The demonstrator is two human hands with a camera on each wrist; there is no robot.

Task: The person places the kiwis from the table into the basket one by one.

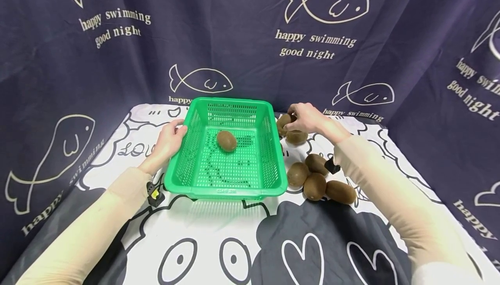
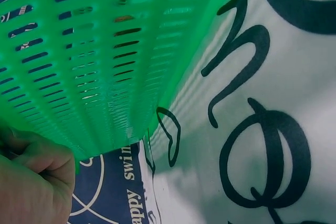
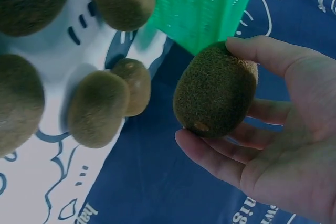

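Observation:
A green plastic basket (image 1: 228,191) with slotted sides stands on the patterned cloth, a single kiwi (image 1: 227,141) lying inside. My left hand (image 1: 169,140) grips the basket's left rim; the left wrist view shows its fingers curled against the slotted wall. Beyond the basket's right side, my right hand (image 1: 308,119) holds a brown kiwi (image 3: 215,90) between thumb and fingers. Close by that hand, another kiwi (image 1: 297,137) rests on the cloth, with one more (image 3: 137,86) just behind it in the right wrist view.
Several more kiwis (image 1: 314,186) lie grouped right of the basket, below my right forearm. A white and dark cloth (image 1: 203,224) with cartoon drawings covers the table. Behind and at the sides hangs a navy curtain (image 1: 250,37) printed with fish.

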